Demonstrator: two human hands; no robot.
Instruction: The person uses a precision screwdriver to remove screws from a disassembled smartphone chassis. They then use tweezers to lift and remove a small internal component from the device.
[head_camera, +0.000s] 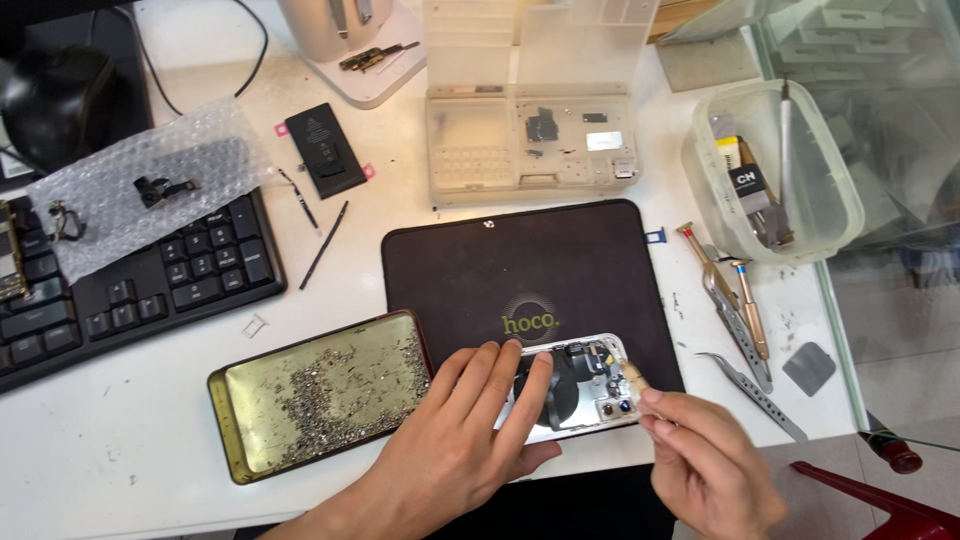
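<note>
White desk: two hands, left (455, 440) flat on one opened phone (580, 385), right (705, 465) pinching a small part (632, 374).

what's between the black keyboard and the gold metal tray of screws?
Head view: mostly bare white tabletop, with one small silver SIM-tray frame lying between the black keyboard and the gold metal tray of tiny screws.

Both hands were bare: the left hand (455, 450) and right hand (705, 465) wore no gloves, rings or watch. No sleeve reached the left forearm, and the fingernails were cut short and unpainted.
</note>
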